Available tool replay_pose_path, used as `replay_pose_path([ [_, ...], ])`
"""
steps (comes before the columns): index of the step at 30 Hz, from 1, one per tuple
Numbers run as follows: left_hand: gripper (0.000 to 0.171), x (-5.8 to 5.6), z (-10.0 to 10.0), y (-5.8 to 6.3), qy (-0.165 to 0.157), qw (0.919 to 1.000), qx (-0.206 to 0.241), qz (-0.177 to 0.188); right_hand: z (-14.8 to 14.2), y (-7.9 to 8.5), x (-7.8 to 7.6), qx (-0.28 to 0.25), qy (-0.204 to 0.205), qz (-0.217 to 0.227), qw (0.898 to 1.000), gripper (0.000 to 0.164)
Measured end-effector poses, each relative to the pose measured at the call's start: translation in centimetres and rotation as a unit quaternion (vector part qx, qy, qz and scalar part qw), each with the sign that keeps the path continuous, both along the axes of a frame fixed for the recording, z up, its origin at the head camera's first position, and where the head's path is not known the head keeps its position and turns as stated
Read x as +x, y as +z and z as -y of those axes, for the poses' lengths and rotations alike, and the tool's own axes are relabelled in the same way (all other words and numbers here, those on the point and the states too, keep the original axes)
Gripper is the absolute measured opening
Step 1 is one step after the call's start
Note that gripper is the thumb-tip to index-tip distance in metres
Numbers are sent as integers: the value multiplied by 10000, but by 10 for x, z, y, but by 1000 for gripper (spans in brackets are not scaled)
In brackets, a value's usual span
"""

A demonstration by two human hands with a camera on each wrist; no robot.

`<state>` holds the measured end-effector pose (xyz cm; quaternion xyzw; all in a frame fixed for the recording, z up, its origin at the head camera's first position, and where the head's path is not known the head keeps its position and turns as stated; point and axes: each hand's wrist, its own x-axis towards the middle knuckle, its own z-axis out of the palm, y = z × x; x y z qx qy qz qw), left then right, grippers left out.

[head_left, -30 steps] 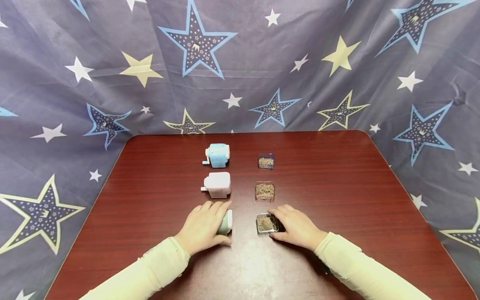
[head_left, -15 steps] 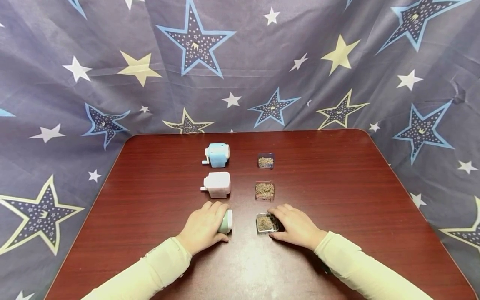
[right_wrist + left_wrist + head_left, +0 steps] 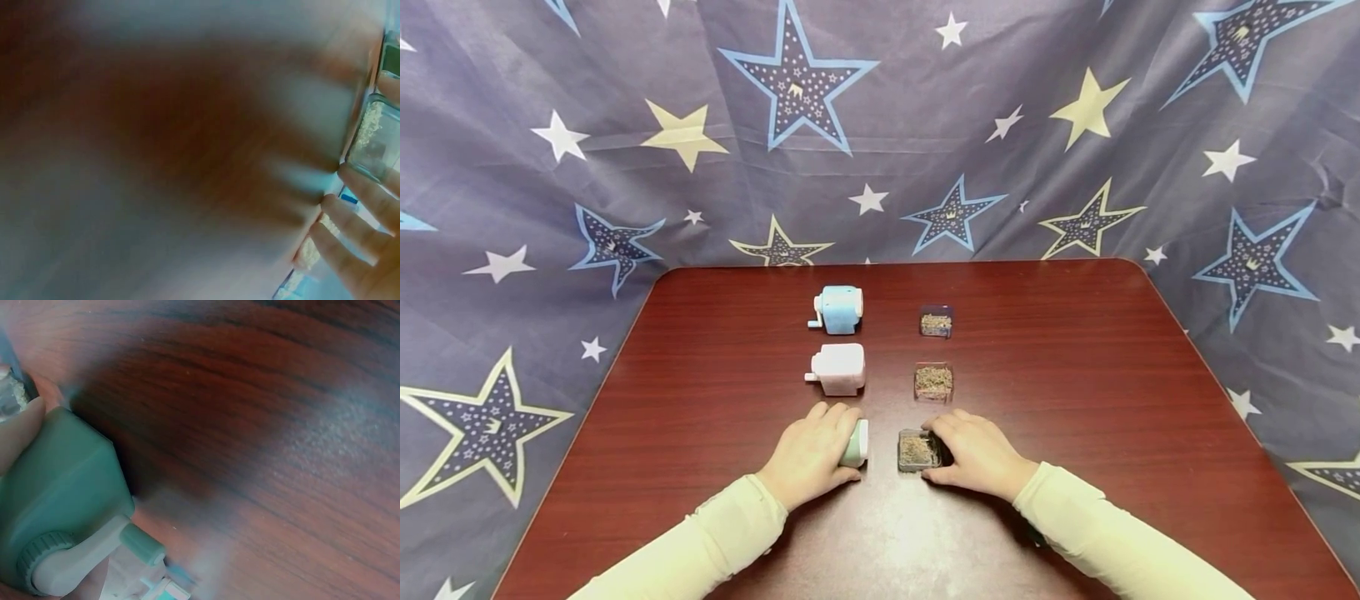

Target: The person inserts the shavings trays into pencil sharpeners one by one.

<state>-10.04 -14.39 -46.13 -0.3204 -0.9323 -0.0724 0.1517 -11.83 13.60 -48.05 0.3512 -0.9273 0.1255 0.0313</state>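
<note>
My left hand (image 3: 808, 454) grips a green crank pencil sharpener (image 3: 856, 443) that stands on the table. In the left wrist view the sharpener's crank handle (image 3: 94, 553) shows, with a thumb along the far edge of the body. To the right, my right hand (image 3: 977, 454) holds a clear shavings drawer (image 3: 916, 452) between thumb and fingers. Pale shavings (image 3: 370, 122) lie inside it, seen through its wall in the right wrist view. A small gap separates the drawer from the green sharpener's white end.
Behind my left hand stand a pale pink sharpener (image 3: 839, 369) and a blue sharpener (image 3: 841, 310), both with cranks to the left. Beyond my right hand sit two more drawers with shavings, one reddish (image 3: 933, 382) and one bluish (image 3: 936, 322). A starry cloth (image 3: 880, 133) hangs behind the table.
My right hand has slid the clear drawer leftward, closer to the green sharpener. The left hand keeps its grip on the sharpener, nearly still. The view has shifted slightly.
</note>
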Motion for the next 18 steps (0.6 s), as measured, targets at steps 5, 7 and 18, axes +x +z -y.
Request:
replay_pose_path([
  [5,78,0,0,0,22,10000,-31,-44,9,1,0,90,46,-109,9999,60],
  [7,78,0,-1,0,28,10000,-38,-51,11,1,-1,130,28,-118,9998,60],
  [18,77,0,-2,0,53,10000,20,42,23,1,-2,276,13,-131,9995,62],
])
